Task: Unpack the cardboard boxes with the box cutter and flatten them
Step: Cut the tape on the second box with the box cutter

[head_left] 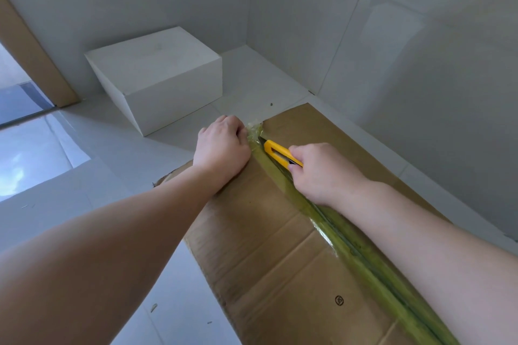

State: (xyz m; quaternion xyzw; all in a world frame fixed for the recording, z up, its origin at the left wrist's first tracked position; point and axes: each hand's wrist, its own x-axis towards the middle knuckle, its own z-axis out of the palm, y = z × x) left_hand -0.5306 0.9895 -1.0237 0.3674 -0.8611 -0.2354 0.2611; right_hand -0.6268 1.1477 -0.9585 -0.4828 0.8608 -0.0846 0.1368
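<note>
A big brown cardboard box (269, 238) lies in front of me on the pale tiled floor. Yellowish tape (344, 244) runs along its centre seam, and a dark slit shows down the tape's length. My right hand (322, 173) grips a yellow box cutter (277, 152), its blade at the seam near the box's far end. My left hand (222, 145) rests on the left flap at that far edge, with its fingers curled over the rim beside the crumpled tape end.
A white box (159, 75) stands on the floor against the wall, beyond my left hand. A tiled wall (420, 78) runs close along the cardboard's right side. A brown door frame (30, 56) and a doorway lie at the far left.
</note>
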